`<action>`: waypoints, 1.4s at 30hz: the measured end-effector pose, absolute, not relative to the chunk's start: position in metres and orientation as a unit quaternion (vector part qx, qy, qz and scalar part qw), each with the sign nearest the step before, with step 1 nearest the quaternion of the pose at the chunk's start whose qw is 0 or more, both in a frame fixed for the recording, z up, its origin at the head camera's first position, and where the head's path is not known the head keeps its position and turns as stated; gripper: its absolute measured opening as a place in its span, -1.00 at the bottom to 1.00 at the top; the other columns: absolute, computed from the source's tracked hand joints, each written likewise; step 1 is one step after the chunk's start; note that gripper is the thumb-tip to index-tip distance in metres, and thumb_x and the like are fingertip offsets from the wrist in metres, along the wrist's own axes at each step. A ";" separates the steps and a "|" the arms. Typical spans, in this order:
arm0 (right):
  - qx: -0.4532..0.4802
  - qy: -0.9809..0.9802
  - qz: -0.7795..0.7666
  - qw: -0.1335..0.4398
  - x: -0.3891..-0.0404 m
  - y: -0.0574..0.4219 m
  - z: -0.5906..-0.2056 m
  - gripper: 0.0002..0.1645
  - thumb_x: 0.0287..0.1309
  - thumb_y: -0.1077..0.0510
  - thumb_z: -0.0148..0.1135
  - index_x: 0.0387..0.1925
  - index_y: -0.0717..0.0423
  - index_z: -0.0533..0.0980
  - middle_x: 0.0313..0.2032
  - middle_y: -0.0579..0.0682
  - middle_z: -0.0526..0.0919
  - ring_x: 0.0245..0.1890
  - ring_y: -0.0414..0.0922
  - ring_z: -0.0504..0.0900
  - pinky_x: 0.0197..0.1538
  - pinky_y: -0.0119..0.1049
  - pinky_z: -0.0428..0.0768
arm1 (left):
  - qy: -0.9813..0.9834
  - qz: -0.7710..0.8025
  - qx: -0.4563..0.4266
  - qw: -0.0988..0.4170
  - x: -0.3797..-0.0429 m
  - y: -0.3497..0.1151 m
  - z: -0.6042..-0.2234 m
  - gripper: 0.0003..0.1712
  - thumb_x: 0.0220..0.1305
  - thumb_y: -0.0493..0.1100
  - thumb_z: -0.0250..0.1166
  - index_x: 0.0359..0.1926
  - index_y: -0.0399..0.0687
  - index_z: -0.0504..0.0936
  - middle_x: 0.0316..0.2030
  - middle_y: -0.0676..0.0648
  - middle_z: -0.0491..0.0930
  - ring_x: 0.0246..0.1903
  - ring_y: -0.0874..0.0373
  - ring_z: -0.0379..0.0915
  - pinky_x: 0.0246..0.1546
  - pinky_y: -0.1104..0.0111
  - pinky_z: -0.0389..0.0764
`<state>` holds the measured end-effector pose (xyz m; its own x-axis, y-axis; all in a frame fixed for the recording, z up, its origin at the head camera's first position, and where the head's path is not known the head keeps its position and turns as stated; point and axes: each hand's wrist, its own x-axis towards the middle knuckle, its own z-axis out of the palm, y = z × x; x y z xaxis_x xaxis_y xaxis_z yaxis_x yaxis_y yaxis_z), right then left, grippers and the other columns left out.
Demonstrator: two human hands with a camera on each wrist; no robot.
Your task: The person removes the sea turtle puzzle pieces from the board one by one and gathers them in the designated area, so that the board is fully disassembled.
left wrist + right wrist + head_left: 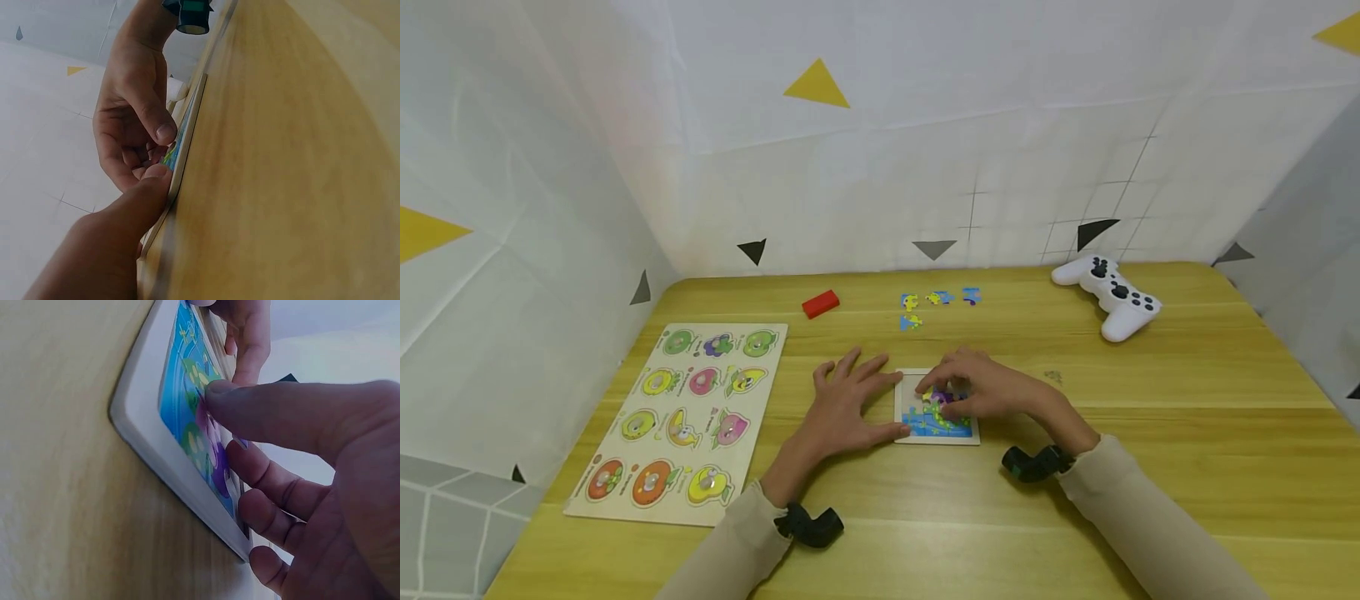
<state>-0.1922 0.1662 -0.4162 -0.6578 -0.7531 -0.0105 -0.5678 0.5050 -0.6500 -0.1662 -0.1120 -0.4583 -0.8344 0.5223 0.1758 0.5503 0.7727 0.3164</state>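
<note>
A small square jigsaw puzzle tray with a pale rim lies in front of me, its lower part filled with blue, green and purple pieces. My left hand spreads its fingers along the tray's left side. Its thumb touches the near corner, and the forefinger reaches the far corner. Over the tray's right half, my right hand pinches a puzzle piece, mostly hidden between thumb and fingers. The right thumb lies against the pieces in the tray. In the left wrist view, the right hand is curled above the tray.
Several loose puzzle pieces lie beyond the tray. To their left is a red block. A wooden fruit puzzle board takes up the table's left side. A white game controller lies at the back right, before the cloth wall.
</note>
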 end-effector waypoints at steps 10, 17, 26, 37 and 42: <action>-0.380 0.860 -0.304 0.154 -0.190 0.165 -0.415 -0.56 0.18 0.10 0.45 0.11 -0.17 0.66 -0.12 -0.16 0.65 -0.07 -0.12 0.46 0.03 -0.15 0.26 | -0.941 -0.179 -0.286 0.039 -0.166 -0.112 -0.458 -0.09 0.07 0.59 0.23 0.41 0.40 0.46 0.54 0.03 0.26 0.58 -0.24 -0.07 0.33 -0.28 -0.03; -0.373 0.867 -0.293 0.157 -0.191 0.164 -0.411 -0.55 0.20 0.10 0.44 0.14 -0.17 0.65 -0.09 -0.15 0.64 -0.05 -0.11 0.45 0.06 -0.13 0.28 | -0.943 -0.168 -0.286 0.044 -0.167 -0.112 -0.455 -0.09 0.09 0.60 0.21 0.42 0.40 0.44 0.54 0.04 0.26 0.58 -0.23 -0.07 0.34 -0.28 -0.01; -0.376 0.866 -0.294 0.150 -0.191 0.164 -0.412 -0.55 0.18 0.10 0.46 0.13 -0.10 0.65 -0.09 -0.13 0.66 -0.08 -0.13 0.47 0.05 -0.15 0.37 | -0.943 -0.167 -0.285 0.043 -0.166 -0.112 -0.454 -0.08 0.09 0.60 0.21 0.43 0.40 0.44 0.54 0.05 0.26 0.58 -0.23 -0.06 0.33 -0.29 0.02; -0.377 0.860 -0.307 0.152 -0.191 0.166 -0.415 -0.58 0.18 0.10 0.47 0.10 -0.07 0.67 -0.13 -0.12 0.66 -0.11 -0.12 0.47 0.02 -0.17 0.42 | -0.943 -0.172 -0.283 0.039 -0.166 -0.112 -0.456 -0.08 0.08 0.61 0.21 0.42 0.42 0.44 0.54 0.06 0.26 0.59 -0.22 -0.08 0.33 -0.27 -0.01; -0.375 0.859 -0.314 0.154 -0.193 0.167 -0.417 -0.57 0.18 0.09 0.46 0.11 -0.07 0.67 -0.14 -0.13 0.66 -0.14 -0.12 0.48 -0.02 -0.20 0.45 | -0.943 -0.171 -0.283 0.039 -0.166 -0.112 -0.456 -0.07 0.08 0.60 0.21 0.43 0.43 0.43 0.54 0.06 0.26 0.59 -0.21 -0.08 0.34 -0.27 -0.01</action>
<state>-0.1930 0.1672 -0.4171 -0.6715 -0.7404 -0.0287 -0.5473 0.5218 -0.6544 -0.1664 -0.1117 -0.4563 -0.8370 0.5203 0.1692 0.5466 0.7818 0.2999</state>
